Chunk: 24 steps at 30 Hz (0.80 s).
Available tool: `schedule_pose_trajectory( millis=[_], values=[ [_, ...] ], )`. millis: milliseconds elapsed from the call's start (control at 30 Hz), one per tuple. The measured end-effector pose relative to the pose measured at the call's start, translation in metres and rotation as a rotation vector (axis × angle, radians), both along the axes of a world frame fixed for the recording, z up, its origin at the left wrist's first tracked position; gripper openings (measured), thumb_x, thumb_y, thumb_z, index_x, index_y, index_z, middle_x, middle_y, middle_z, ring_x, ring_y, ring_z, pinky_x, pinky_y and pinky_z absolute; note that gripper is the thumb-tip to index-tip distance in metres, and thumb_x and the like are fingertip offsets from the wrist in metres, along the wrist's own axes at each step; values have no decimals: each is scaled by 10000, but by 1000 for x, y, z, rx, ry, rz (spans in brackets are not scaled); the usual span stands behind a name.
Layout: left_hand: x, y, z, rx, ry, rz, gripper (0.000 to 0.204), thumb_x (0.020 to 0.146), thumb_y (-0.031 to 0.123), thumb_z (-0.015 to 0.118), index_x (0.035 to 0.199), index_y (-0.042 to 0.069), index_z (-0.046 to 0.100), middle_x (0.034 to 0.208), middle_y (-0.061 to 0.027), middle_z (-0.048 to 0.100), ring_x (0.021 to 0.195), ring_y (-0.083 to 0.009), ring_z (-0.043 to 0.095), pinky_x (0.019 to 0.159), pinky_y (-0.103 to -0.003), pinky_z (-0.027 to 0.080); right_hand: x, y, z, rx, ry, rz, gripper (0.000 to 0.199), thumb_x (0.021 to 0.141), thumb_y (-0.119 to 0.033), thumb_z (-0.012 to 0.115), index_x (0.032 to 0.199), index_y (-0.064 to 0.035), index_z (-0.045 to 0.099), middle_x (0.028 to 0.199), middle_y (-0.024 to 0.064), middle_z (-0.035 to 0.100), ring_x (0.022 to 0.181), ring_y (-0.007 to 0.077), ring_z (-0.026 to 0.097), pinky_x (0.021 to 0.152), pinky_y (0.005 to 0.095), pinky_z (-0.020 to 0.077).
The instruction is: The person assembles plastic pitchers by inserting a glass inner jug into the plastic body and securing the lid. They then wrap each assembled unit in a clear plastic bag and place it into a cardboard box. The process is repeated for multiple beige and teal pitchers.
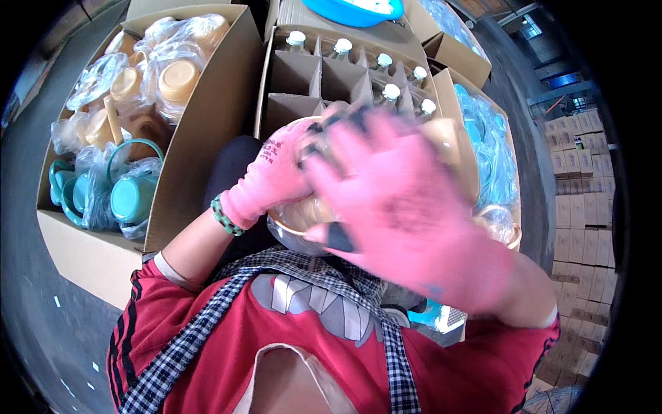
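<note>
My left hand (276,165), in a pink glove, reaches over a tan, round container (307,215) with clear plastic about it, close to my lap. Its fingertips are hidden behind the other glove. Above the same container my right hand (407,186), also pink-gloved with dark fingertips, is blurred by motion. Its fingers are spread and the thumb stands apart. Whether either hand grips the container's rim cannot be seen. Just right of my right hand a tan, curved piece (452,148) shows.
Ahead stands a divided carton (296,76) with several white-capped clear bottles (343,47). A left carton (200,131) holds bagged tan and teal containers (132,196). At right, another carton (507,138) holds bagged blue items (483,162). A blue basin (352,14) sits at the back; stacked boxes (583,207) stand far right.
</note>
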<state>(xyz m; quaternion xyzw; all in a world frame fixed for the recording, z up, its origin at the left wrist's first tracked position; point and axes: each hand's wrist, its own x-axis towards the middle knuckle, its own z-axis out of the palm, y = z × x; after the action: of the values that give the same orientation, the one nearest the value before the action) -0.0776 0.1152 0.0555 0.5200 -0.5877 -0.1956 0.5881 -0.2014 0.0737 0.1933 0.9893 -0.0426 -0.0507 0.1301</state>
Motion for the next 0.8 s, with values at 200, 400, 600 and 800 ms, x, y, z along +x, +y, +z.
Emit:
schedule_pose_trajectory(
  millis=[200,400,600,800],
  values=[
    [70,27,-46,-73,921,50,501,653,82,528,1138,7,429,1077,-99,508,1053,-213,464,925,-311,339,9,-60,-61,304,26,-118,486,652,-120,619,1097,-18,453,916,163,516,885,298,516,762,362,419],
    [43,47,-94,499,-833,314,526,590,197,604,1074,35,478,1100,-168,475,1120,-342,368,941,-410,288,-23,-62,-44,440,-122,-250,432,617,-149,667,987,-17,486,974,142,527,927,296,517,796,372,421],
    [9,35,-67,121,-294,-130,836,608,316,693,1222,-89,295,1269,-268,311,1165,-401,312,994,-444,197,-95,-68,-31,663,-282,-612,640,558,-142,691,1145,-48,453,1118,152,476,1038,339,449,883,382,374],
    [-16,28,-32,-130,-556,-395,394,639,194,591,974,9,494,1018,-162,506,879,-310,501,842,-413,376,-102,-27,-50,209,-188,-267,747,531,-168,696,1213,-65,409,1188,155,422,982,325,466,824,389,396]
  ],
)
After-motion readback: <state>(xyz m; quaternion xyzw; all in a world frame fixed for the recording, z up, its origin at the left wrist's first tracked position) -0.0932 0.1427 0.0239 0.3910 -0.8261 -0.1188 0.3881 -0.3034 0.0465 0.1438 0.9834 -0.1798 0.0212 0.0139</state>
